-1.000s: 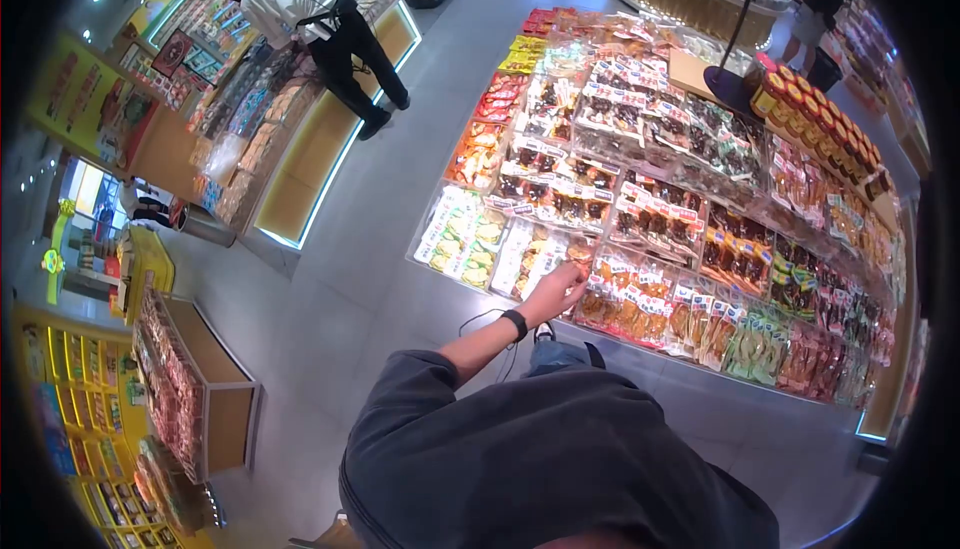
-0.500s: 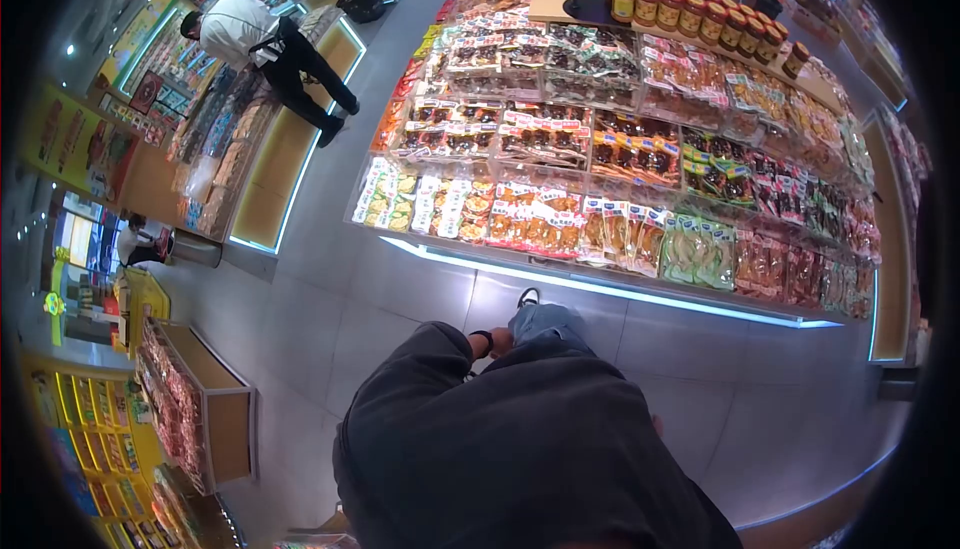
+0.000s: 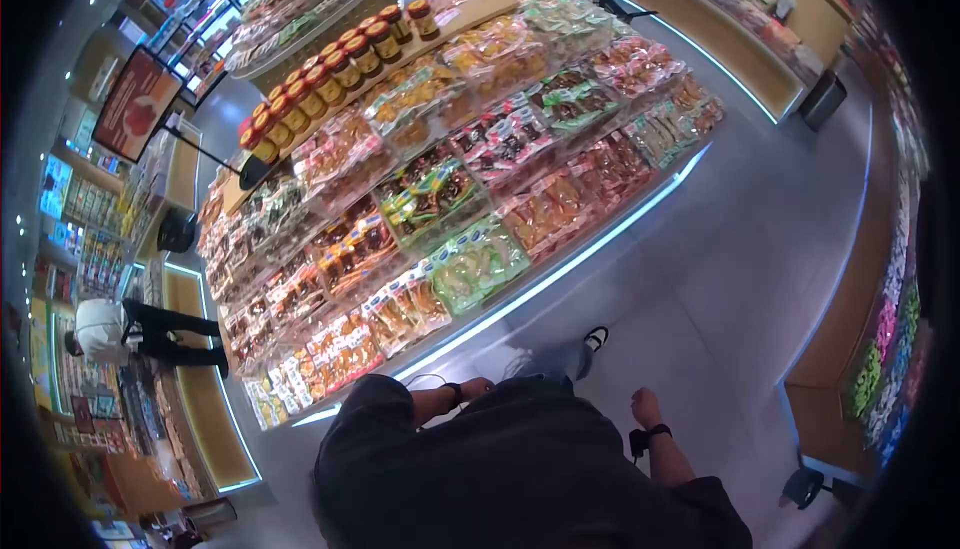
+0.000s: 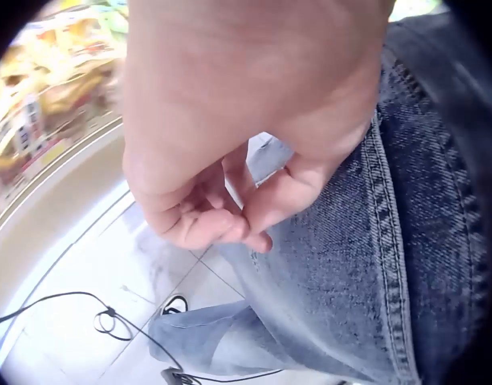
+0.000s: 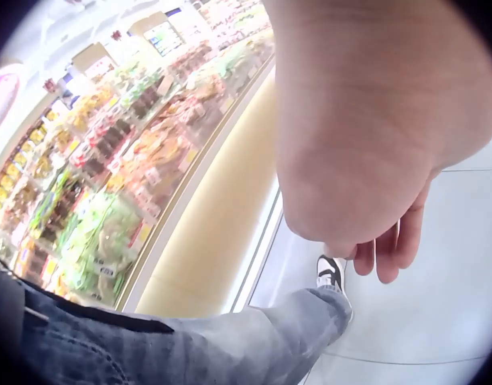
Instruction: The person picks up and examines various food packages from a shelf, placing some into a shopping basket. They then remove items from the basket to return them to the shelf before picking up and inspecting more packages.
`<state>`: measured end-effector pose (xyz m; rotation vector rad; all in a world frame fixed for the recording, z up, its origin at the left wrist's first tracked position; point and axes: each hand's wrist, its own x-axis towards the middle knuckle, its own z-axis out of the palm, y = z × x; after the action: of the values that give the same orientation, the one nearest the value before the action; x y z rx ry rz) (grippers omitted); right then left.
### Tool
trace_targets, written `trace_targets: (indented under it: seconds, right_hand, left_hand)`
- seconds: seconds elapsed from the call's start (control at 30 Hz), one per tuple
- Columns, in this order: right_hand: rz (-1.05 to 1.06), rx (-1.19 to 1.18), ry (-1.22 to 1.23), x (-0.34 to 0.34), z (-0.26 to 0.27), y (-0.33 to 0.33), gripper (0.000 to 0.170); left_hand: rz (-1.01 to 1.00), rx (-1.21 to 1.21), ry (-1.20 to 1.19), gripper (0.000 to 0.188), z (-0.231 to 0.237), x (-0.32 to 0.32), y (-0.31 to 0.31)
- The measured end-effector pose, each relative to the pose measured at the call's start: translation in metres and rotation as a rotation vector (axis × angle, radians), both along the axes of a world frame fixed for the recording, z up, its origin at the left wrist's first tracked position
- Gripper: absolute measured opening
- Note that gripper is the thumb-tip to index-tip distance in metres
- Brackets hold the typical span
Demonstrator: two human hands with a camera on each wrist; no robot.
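Note:
My left hand (image 4: 238, 104) hangs beside the jeans (image 4: 334, 281), its fingers loosely curled and its thumb near the fingertips, with nothing held. In the head view that left hand (image 3: 476, 387) is at my waist, close to the near edge of a stepped food display (image 3: 475, 264). Out to my right, the right hand (image 3: 647, 407) hangs over the floor. The right wrist view shows this right hand (image 5: 366, 152) from the palm side, the fingers relaxed and holding nothing. Packed bags (image 5: 101, 241) fill the display beyond it.
Jars (image 3: 330, 74) stand in rows along the display's top. A person in a white top (image 3: 105, 332) stands at a counter on the left. On the right are a curved counter (image 3: 810, 399) and a dark bin (image 3: 823, 101). A thin black cable (image 4: 61, 297) hangs near my legs.
A second ago one hand reached into the front row of bags; it came back to my side. My view has turned right along the display, and the right hand now shows.

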<state>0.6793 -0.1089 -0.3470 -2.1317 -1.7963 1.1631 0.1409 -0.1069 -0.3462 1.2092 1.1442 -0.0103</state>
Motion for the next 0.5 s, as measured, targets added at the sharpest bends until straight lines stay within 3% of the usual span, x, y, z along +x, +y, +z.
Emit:
trace_targets:
  seconds: [0.07,0.1,0.2,0.23,0.27,0.33,0.37,0.5]
  right_hand:
    - [-0.052,0.132,-0.046,0.040,0.028,0.006,0.015]
    - [-0.179,0.021,0.004,0.060,0.040,-0.001,0.015]
    - [-0.012,-0.059,-0.149,0.203,-0.083,-0.080,0.016]
    - [-0.023,-0.141,-0.147,0.217,-0.051,-0.045,0.016]
    - [-0.045,-0.207,-0.133,0.224,-0.025,-0.008,0.017]
    - [-0.088,-0.277,-0.110,0.238,0.016,0.052,0.017]
    - [-0.091,-0.290,-0.096,0.247,0.027,0.080,0.018]
    - [-0.083,-0.295,-0.032,0.286,0.041,0.187,0.019]
  left_hand:
    - [-0.144,0.104,0.153,0.035,0.007,0.052,0.062]
    - [-0.235,0.146,0.157,0.034,0.014,0.077,0.099]
    - [-0.315,0.128,0.295,0.024,0.038,0.178,0.201]
    - [-0.276,0.192,0.273,0.017,0.064,0.206,0.235]
    - [-0.287,0.332,0.297,0.017,0.053,0.236,0.263]
    - [-0.222,0.313,0.249,0.022,0.091,0.293,0.320]
    - [-0.167,0.308,0.198,0.029,0.103,0.319,0.343]
    - [-0.051,0.386,-0.018,0.021,0.163,0.401,0.405]
